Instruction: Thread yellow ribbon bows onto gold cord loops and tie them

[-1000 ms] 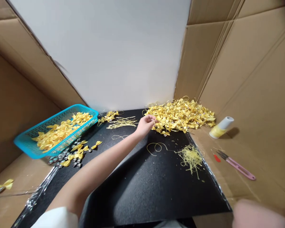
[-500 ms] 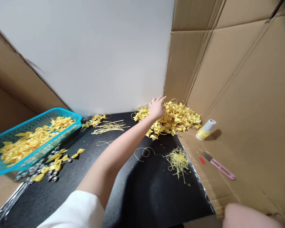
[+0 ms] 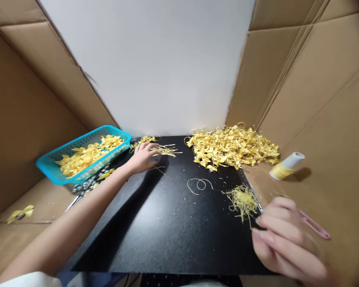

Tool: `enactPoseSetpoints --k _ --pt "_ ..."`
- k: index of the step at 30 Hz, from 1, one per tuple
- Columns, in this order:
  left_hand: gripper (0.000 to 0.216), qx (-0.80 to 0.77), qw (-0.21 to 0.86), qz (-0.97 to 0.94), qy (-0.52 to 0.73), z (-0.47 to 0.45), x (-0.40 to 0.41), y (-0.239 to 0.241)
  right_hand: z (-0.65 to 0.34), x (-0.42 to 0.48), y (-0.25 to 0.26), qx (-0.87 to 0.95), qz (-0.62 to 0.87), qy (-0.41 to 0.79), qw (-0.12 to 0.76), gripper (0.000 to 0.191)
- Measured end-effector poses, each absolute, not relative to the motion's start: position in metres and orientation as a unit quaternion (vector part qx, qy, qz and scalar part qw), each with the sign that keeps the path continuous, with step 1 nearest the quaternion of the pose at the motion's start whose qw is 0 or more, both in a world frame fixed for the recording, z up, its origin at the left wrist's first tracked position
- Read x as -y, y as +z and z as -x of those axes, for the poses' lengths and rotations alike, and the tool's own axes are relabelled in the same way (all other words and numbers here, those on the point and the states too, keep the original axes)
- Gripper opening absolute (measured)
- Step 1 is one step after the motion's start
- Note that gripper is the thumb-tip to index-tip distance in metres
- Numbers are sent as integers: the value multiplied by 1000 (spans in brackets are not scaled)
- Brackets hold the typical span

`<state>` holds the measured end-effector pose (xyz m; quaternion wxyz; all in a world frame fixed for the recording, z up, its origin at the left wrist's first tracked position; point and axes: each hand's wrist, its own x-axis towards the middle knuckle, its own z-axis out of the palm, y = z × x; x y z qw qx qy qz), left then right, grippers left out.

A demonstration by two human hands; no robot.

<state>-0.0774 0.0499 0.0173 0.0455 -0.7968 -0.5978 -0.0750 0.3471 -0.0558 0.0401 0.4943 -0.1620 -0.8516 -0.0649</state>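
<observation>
My left hand (image 3: pixel 142 158) reaches over the far left of the black table, its fingers apart, beside a bundle of cut yellow cords (image 3: pixel 167 150) and a few corded yellow bows (image 3: pixel 146 139). At the right edge, my right hand (image 3: pixel 287 235) is curled with thumb and fingertips pressed together. What it pinches, if anything, I cannot make out. It is close to a tangle of yellow thread scraps (image 3: pixel 243 200) and partly covers pink thread snips (image 3: pixel 315 225). A large heap of yellow ribbon bows (image 3: pixel 233 145) lies at the back right.
A turquoise basket (image 3: pixel 49 171) of yellow bows stands at the left, with silver bells (image 3: pixel 88 185) beside it. One bow (image 3: pixel 20 214) lies on cardboard at far left. A thread spool (image 3: pixel 287 165) stands at right. Cardboard walls (image 3: pixel 317 87) enclose both sides.
My left hand has left the bow heap and moved left to the cut cords. My right hand has come up into view beside the thread scraps. The view has shifted left.
</observation>
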Motion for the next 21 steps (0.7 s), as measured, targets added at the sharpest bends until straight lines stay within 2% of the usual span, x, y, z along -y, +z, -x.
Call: enactPoseSetpoints --k 5,14,21 --pt "39 589 -33 805 -65 85 -15 2 -298 46 38 876 103 -37 470 21" --pt "21 554 -40 820 -141 66 -16 -13 -261 36 -3 930 76 53 354 17" --pt "18 528 -62 836 -138 64 -25 -16 -254 31 -22 925 111 112 347 16"
